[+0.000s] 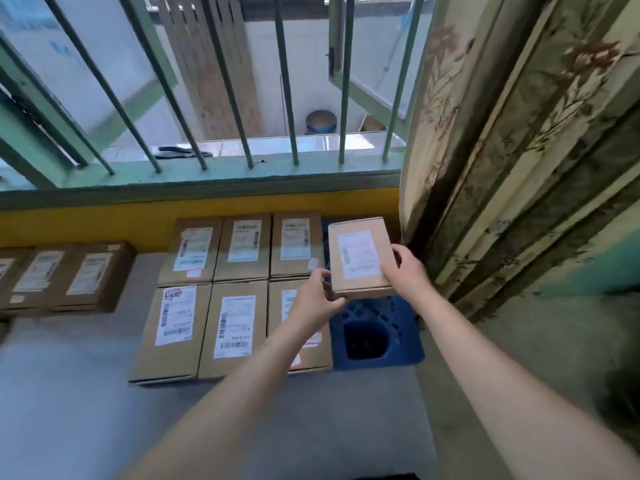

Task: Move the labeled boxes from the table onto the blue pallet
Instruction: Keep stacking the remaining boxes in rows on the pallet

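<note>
Both hands are stretched forward, and a labeled cardboard box point(360, 258) is held between them above the blue pallet point(377, 327). The box's near left corner is gripped by the left hand point(317, 296), with the thumb on top and the fingers curled beneath. Its right edge is clasped by the right hand point(407, 268), whose thumb is laid across the top beside the white label. The box is carried flat, label up, over the far right part of the pallet, where bare blue grid and a dark opening are seen below it.

Six more labeled boxes are laid on the pallet in two rows of three, edge to edge, to the left of the held one: a far row point(246, 245) against the yellow wall strip point(104, 220) and a near row point(228, 327) toward the person. The near-row box closest to the bare pallet corner is partly covered by the left arm.

Further left of the pallet, a separate line of boxes point(65, 277) is seen on the grey floor point(69, 393). Beyond the pallet, a green barred window point(221, 98) is set above the yellow strip, and a patterned curtain point(519, 150) is hung to the pallet's right.
</note>
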